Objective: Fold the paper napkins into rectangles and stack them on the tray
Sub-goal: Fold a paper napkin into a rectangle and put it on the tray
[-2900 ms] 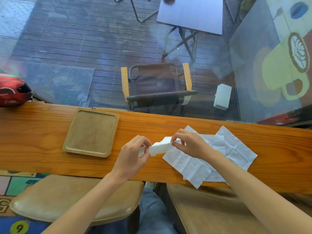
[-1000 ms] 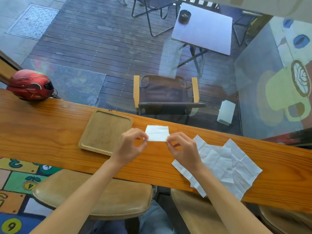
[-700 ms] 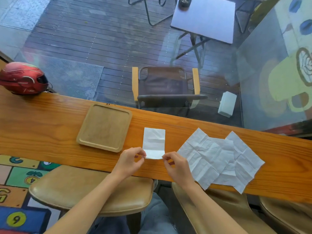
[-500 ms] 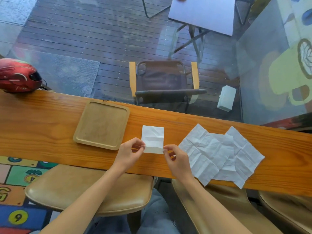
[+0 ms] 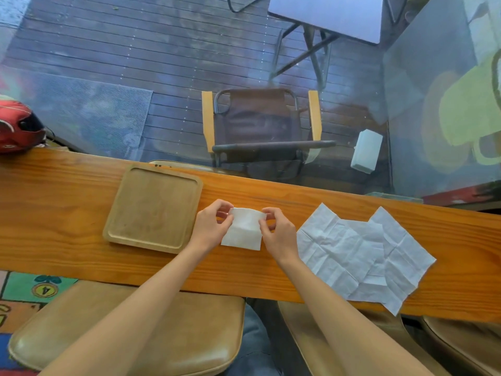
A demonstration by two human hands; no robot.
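A long wooden counter [image 5: 67, 191] runs across the view against a glass window, and beyond the glass lie a dark plank deck, a folding chair [image 5: 260, 126] and a small outdoor table [image 5: 325, 14]. A red helmet [image 5: 19, 126] sits at the counter's far left end, and padded stools [image 5: 151, 329] stand below its near edge.

On the counter's left half lies a square wooden tray [image 5: 154, 207], bare so far, so no folded napkin has been stacked yet. It sits just beside the working spot, which looks deliberate: a finished rectangle needs only a short carry to the left.

To the right, a loose pile of unfolded napkins [image 5: 360, 256] lies spread flat and overlapping, one corner hanging past the near edge. They seem kept on the opposite side from the tray so that work passes from right to left.

Between tray and pile, the napkin being folded [image 5: 244, 232] rests on the counter with its far part raised and curling. The left hand [image 5: 210, 229] pinches its upper left corner in a finger-and-thumb grip, and the right hand [image 5: 279, 234] pinches the upper right corner the same way. Holding both corners at once probably keeps the edges level so the fold lands square; I judge this fold to be partway through, with pressing and stacking still to come.
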